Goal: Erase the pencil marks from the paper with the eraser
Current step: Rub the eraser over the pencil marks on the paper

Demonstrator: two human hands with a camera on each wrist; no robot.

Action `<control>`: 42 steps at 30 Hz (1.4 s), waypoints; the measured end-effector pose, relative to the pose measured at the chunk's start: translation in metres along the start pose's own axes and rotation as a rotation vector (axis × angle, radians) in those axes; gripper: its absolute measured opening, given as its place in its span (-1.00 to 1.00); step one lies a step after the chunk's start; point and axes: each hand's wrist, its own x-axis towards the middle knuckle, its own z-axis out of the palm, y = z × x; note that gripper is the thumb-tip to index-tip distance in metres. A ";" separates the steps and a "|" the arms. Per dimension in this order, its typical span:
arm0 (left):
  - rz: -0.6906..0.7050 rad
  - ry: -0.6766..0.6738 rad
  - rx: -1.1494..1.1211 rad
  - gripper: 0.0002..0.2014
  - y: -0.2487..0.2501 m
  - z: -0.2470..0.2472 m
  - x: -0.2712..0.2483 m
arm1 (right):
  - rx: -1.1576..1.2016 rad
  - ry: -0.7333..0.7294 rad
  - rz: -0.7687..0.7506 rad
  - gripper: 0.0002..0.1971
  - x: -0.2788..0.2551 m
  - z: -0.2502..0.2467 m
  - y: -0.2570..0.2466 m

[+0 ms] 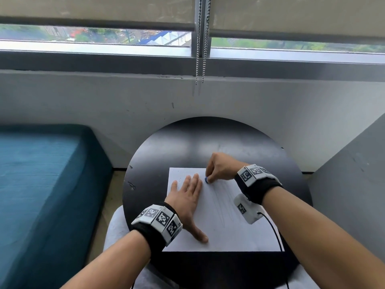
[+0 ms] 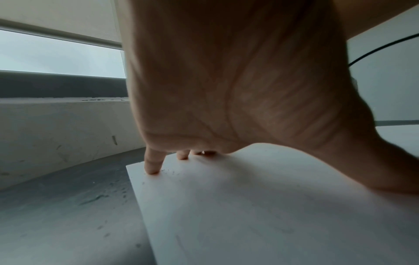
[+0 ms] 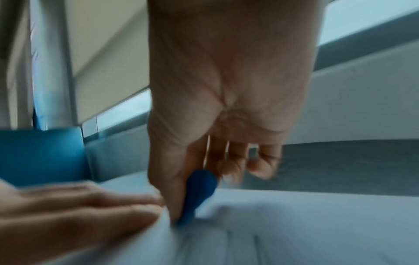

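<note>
White paper (image 1: 218, 205) with faint grey pencil marks (image 1: 224, 207), blue eraser (image 1: 206, 180), black bench (image 1: 187, 147), teal bed (image 1: 41, 174).

Your right wrist view is motion-blurred; the eraser (image 3: 199, 193) tip hides behind your thumb, and the pencil marks (image 1: 223, 207) are too faint to trace
</note>
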 end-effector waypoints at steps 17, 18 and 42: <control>-0.008 0.012 0.003 0.57 0.000 -0.001 -0.001 | -0.038 -0.015 0.011 -0.95 0.004 0.002 -0.011; -0.007 0.010 0.003 0.57 0.000 -0.001 0.000 | -0.035 -0.043 0.018 -0.96 0.002 0.003 -0.008; -0.025 0.008 0.015 0.56 0.002 -0.002 -0.001 | -0.085 -0.103 0.001 -0.89 -0.014 0.003 -0.002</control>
